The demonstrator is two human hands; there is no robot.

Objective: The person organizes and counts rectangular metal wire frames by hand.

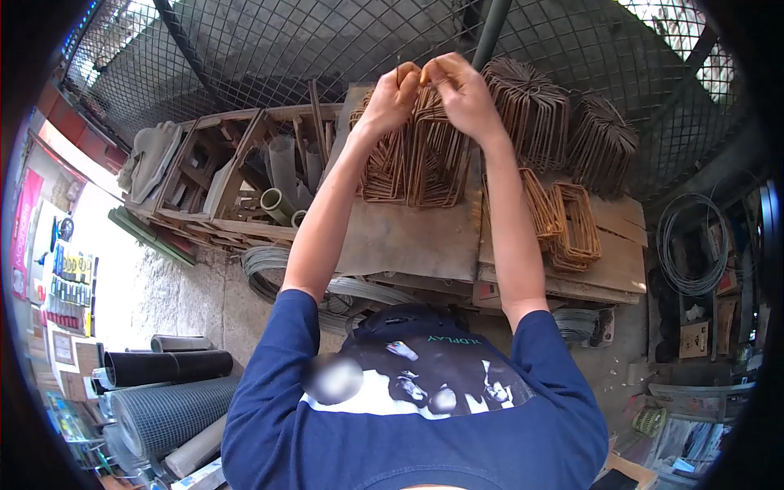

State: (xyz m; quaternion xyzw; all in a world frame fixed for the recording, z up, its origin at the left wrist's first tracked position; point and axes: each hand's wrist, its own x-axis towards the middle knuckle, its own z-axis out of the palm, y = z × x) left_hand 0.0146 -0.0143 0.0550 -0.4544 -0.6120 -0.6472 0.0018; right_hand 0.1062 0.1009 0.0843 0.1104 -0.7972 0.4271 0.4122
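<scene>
Both of my arms reach out over a wooden work surface point(416, 241). My left hand point(394, 100) is closed, with a thin dark tip poking up above its fingers. Beside it, my right hand point(459, 94) is pinched, its fingertips almost meeting the left ones. What either hand grips is too small to tell. Directly beneath them stands a bundle of rusty rectangular rebar stirrups point(438, 167), partly hidden by my hands. Right of my right hand is another stack of stirrups point(527, 106).
More stirrups point(603, 143) stand at the far right, and a smaller bundle point(576, 224) lies nearer. Wire mesh point(269, 49) rises behind. Wooden crates point(233, 163) hold tubes at left. Wire coils point(269, 273) lie below the surface; another wire coil point(692, 245) hangs at right.
</scene>
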